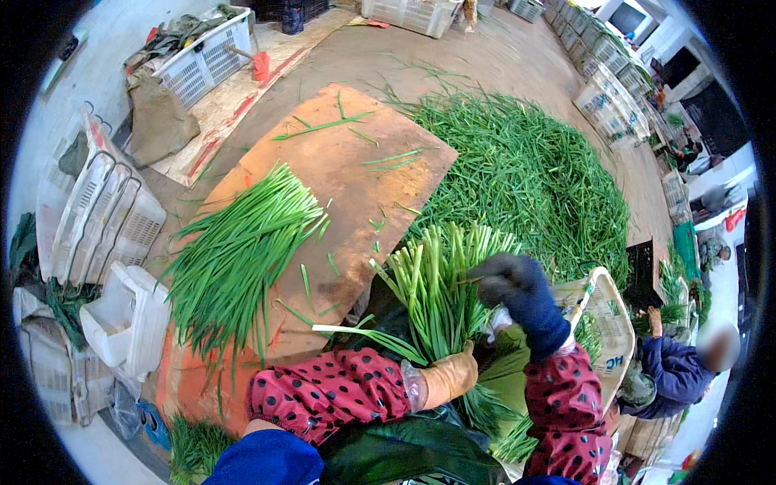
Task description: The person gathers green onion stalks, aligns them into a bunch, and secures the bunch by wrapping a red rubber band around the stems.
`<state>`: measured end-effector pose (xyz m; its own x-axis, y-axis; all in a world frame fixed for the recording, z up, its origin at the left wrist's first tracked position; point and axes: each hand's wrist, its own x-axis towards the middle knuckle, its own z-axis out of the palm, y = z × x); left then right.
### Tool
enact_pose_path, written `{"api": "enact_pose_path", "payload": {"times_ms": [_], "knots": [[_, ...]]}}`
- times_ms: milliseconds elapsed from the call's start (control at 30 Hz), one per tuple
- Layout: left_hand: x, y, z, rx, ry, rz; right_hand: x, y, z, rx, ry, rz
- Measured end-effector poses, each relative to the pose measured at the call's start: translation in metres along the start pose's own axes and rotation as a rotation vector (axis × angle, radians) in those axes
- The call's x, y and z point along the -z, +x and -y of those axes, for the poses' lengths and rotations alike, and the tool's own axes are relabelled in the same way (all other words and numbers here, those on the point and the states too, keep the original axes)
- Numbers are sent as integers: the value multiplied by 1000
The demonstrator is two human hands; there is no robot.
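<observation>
My red sleeves (pixel 331 396) carry black dots. A dark glove (pixel 543 319) covers my right hand (pixel 505 283); blue cloth (pixel 267 461) shows lower left.

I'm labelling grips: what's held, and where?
The left hand grips a bunch of greens around its leafy part; for the right hand, I can't tell.

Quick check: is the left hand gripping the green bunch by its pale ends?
No, the left hand clasps the bunch around its green part, with the pale ends fanning out beyond it.
</observation>
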<state>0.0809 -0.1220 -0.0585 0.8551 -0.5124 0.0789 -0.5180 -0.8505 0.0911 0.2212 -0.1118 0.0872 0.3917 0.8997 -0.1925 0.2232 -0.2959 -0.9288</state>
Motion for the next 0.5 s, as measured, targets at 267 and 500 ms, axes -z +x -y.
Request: {"api": "enact_pose_path", "payload": {"times_ms": [267,500], "knots": [[70,4,32,-60,-299,-107,104,-26,-38,242,-271,-495],[230,15,139,49,-1168,-327,75,-35,23,502,621,-393]]}}
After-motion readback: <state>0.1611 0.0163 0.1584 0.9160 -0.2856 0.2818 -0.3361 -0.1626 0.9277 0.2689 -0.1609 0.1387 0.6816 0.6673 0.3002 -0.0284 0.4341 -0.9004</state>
